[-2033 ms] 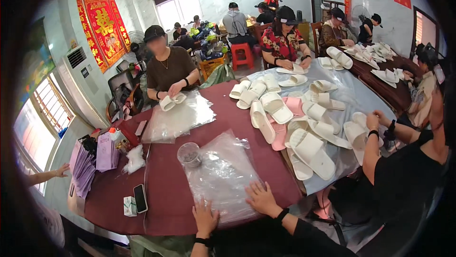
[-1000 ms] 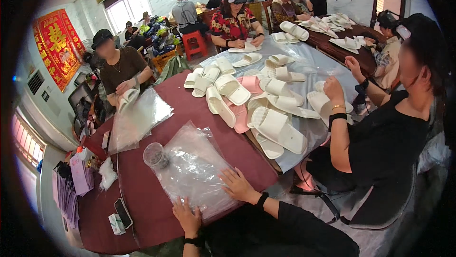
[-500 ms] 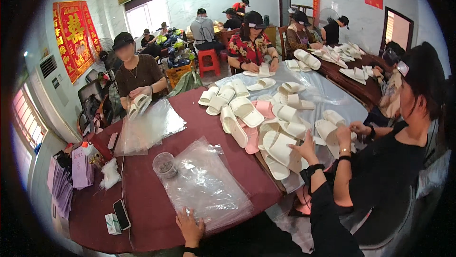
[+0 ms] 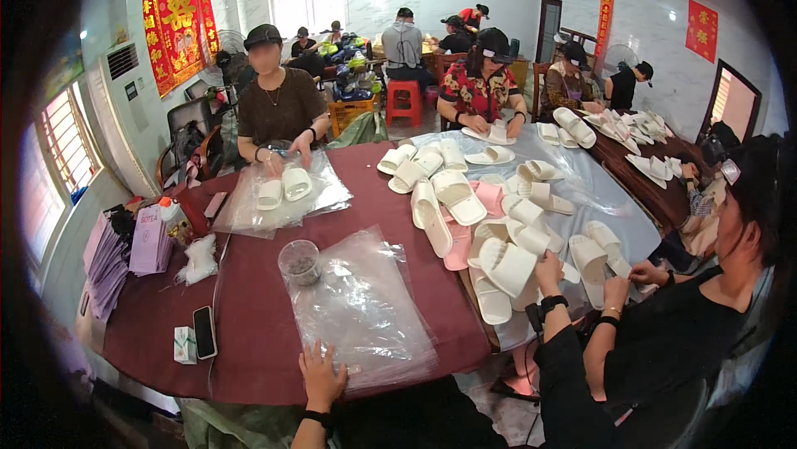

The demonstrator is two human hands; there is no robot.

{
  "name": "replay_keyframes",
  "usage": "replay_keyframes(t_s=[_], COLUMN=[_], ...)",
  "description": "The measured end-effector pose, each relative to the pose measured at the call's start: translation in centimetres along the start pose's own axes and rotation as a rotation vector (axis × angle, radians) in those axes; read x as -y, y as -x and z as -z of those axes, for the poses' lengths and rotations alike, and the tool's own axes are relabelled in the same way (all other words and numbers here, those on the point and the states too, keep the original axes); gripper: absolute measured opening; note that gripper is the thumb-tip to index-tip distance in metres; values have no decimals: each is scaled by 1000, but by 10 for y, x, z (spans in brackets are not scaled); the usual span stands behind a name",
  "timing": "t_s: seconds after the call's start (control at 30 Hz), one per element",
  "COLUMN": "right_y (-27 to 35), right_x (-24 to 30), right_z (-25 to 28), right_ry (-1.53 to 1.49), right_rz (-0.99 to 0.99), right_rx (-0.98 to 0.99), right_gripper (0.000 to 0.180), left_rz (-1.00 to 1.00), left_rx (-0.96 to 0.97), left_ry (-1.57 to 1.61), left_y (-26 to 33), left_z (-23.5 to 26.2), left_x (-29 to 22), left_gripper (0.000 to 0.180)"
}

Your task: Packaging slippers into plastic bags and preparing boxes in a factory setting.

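My left hand (image 4: 322, 376) lies with fingers spread on the near left corner of a stack of clear plastic bags (image 4: 357, 308). On the right, my right hand (image 4: 548, 275) has its fingers closed at the edge of a white slipper (image 4: 508, 266), which is tilted on top of a heap; part of the grip is hidden. Around it lie several more white slippers (image 4: 432, 221) and some pink slippers (image 4: 488, 197). A clear round tub (image 4: 300, 262) with small dark pieces in it stands at the far left corner of the bags.
Across the table (image 4: 249, 316), a person handles two white slippers (image 4: 282, 190) on another bag pile. At right, another person's hands (image 4: 614, 293) work close to mine. A phone (image 4: 204, 333), a small box (image 4: 184, 345) and purple cartons (image 4: 149, 240) lie at left.
My right hand has gone from open beside the heap to closed on the slipper's edge. Across the table, the person has laid the slippers onto the bags. My view has shifted left.
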State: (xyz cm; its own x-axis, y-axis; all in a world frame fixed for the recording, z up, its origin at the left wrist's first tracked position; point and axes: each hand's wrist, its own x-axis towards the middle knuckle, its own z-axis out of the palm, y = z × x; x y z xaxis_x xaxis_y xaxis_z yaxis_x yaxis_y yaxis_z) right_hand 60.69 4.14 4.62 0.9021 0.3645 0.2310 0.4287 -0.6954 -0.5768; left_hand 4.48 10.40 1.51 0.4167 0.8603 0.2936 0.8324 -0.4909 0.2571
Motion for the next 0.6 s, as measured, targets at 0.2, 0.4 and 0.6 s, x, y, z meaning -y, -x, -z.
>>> replay_keyframes(t_s=[0.2,0.4,0.6], right_y=[49,221,302], right_x=[30,137,174], right_z=[31,87,40], right_ry=[-351,-850,-608], right_rz=[145,351,520], right_rx=[-177,-82,279], right_gripper=[15,23,12], left_rz=[-38,-58,-4], left_rx=[5,38,348], left_ry=[-41,-82,130], left_y=[-1,1,-25], left_z=[-6,-13,-4], left_x=[5,10,23], left_gripper=[54,54,44])
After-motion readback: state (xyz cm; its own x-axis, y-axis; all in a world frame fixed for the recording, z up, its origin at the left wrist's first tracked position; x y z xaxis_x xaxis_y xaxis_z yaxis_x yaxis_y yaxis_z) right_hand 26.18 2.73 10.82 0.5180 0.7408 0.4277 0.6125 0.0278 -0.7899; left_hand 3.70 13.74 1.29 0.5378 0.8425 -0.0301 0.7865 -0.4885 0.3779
